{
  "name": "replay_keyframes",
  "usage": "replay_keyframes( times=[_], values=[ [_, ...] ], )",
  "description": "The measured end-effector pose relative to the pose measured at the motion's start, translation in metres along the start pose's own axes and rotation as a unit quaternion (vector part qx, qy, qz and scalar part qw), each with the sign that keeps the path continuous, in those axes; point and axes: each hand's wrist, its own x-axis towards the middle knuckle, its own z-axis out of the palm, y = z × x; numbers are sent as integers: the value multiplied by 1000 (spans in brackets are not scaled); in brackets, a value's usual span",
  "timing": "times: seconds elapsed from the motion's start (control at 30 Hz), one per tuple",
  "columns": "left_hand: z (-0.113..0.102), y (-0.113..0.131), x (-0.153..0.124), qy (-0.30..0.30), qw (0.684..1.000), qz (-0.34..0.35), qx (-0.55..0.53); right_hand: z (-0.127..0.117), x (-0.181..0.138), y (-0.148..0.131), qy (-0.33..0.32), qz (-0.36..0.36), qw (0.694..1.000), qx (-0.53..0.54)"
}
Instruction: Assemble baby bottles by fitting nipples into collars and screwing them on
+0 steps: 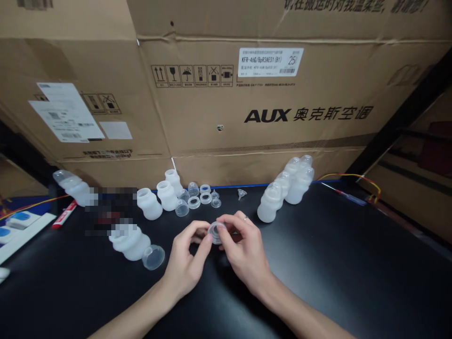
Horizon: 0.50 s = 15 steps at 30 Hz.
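Observation:
Both my hands meet over the black table around a translucent bottle collar ring [215, 233], which seems to have a teat in it. My left hand [190, 254] pinches its left rim between thumb and fingers. On the opposite rim, my right hand [243, 247] has its thumb on the face and fingers behind. To the left lies a clear dome cap [153, 257] beside an open white baby bottle [132, 243]. Beyond my hands are several open bottles [150, 205], loose collar rings [194, 203], clear caps [182, 208] and small teats [216, 203].
Several capped bottles [267, 207] stand at the back right, and another capped bottle [75, 187] at the far left. A lone teat [241, 193] lies near the cardboard box [197, 122] behind. A red marker [64, 214] and a screwdriver [344, 194] lie toward the sides.

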Motion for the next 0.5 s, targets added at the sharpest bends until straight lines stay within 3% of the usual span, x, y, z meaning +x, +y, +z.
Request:
replay_keyframes(
  times=[0.17, 0.3, 0.5],
  values=[
    [10, 0, -2, 72, 994, -54, -60, 9, -5, -6, -3, -26, 1000, 13],
    [10, -1, -2, 110, 990, -46, -81, 17, -8, -6, -7, 6, 999, 43],
    [10, 3, -2, 114, 993, 9, -39, 23, -10, -5, -6, 35, 995, 90]
  ],
)
